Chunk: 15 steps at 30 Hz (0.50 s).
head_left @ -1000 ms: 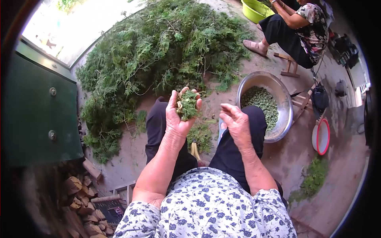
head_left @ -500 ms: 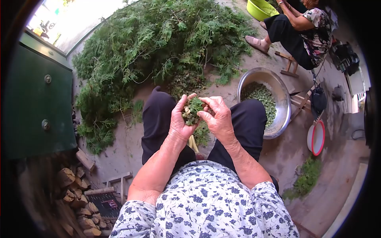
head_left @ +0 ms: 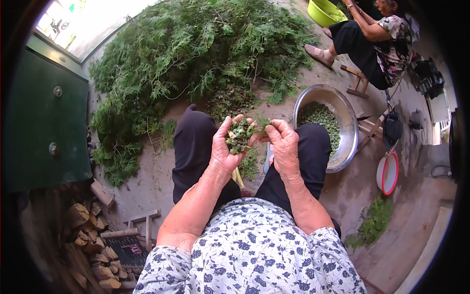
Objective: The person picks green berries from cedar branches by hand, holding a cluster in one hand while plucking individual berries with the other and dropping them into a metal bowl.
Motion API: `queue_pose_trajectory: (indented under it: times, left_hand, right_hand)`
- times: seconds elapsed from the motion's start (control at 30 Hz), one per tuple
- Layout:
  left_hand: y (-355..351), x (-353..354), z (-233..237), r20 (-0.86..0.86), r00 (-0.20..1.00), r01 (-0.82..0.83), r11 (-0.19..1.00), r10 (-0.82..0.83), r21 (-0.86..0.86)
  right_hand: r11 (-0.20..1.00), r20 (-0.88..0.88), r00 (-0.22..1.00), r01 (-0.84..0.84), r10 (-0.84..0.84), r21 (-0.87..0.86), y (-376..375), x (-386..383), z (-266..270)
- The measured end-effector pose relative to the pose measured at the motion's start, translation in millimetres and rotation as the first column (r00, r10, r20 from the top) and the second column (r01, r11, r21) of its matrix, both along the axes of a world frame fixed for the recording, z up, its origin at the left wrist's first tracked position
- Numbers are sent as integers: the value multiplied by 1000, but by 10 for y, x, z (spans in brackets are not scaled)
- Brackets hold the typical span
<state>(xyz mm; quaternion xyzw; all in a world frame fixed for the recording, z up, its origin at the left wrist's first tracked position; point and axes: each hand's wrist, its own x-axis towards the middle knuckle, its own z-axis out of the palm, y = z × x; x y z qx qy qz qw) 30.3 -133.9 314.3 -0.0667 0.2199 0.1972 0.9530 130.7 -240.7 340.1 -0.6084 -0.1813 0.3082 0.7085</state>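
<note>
Clippings (head_left: pixel 238 135) of green and brown sit in the cupped left hand (head_left: pixel 229 147) — palm up, fingers loosely curled — while the right hand (head_left: pixel 285 142), thumb and fingertips nearly closed, pinches a green sprig (head_left: pixel 262 124) just beside them.

Split firewood (head_left: pixel 79 214) lies toward the floor's near left corner, a red-rimmed basin (head_left: pixel 388 173) toward its right edge.
</note>
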Motion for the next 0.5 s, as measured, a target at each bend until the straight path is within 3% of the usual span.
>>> queue_pose_trajectory:
  times: [0.07, 0.13, 0.17, 0.2, 0.23, 0.27, 0.3, 0.33, 0.4, 0.5]
  left_hand:
    - [21, -4, 8, 29, 1000, -2, 1000, 2, -5]
    - [37, -16, 4, 14, 999, -32, 1000, 32, -3]
    - [37, -20, 7, 16, 999, -31, 999, 31, -3]
    - [35, -21, 14, 22, 999, -37, 999, 37, -3]
    - [30, -9, 20, 30, 999, -41, 999, 41, -3]
    - [24, -5, 23, 32, 999, -36, 999, 36, -7]
    - [19, -5, 26, 22, 999, -23, 1000, 23, 3]
    - [7, -3, 25, 10, 1000, -13, 1000, 13, 14]
    - [-14, -12, 1, -8, 1000, -4, 999, 5, 31]
    - [-28, -28, 0, -38, 998, 53, 998, -52, 30]
  right_hand:
    - [1000, -26, 999, 21, -20, 9, -99, 5, 35]
    - [993, 0, 999, 51, -51, -106, -233, 31, 16]
    - [945, 147, 984, -46, 98, -323, -319, 82, 3]
    - [945, 149, 984, -45, 98, -324, -338, 73, -32]
    - [923, 455, 864, -27, 215, -385, -359, 75, -74]
    - [899, 694, 641, 13, 328, -437, -382, 74, -92]
    - [907, 582, 764, -12, 280, -420, -342, 53, -77]
    - [907, 582, 765, -8, 278, -422, -268, 22, -20]
    - [968, 560, 823, 56, 94, -246, -80, -49, 113]
    - [971, 570, 814, 33, 111, -236, 80, -92, 126]
